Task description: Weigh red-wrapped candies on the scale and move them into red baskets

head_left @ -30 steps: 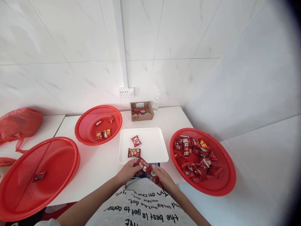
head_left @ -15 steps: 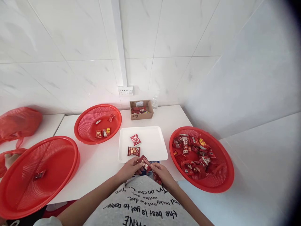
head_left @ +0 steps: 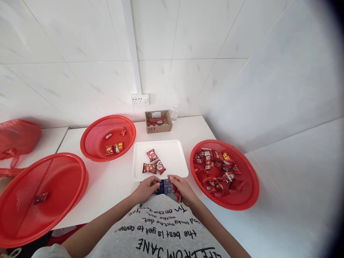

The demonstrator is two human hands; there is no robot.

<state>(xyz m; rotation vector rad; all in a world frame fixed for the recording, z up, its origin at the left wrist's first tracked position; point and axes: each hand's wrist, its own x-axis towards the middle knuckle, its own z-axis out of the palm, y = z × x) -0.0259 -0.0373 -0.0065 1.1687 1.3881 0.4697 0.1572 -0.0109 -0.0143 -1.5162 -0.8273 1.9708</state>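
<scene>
Your rectangular white tray (head_left: 176, 157) gains a third red wrapped packet (head_left: 161, 167); left hand (head_left: 146, 188) loosely empty, right hand's (head_left: 184, 189) grip holding red wrapping (head_left: 178, 195).

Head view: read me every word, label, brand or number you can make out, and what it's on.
"the best is yet to come": grey shirt, upside down
"FROM JANE": same shirt, larger capitals
"on the dot": same shirt, higher up
"SF": cardboard box, front
Too small or blurred to read surely: print on the red packets, the box's white label, the blue panel's markings
</scene>
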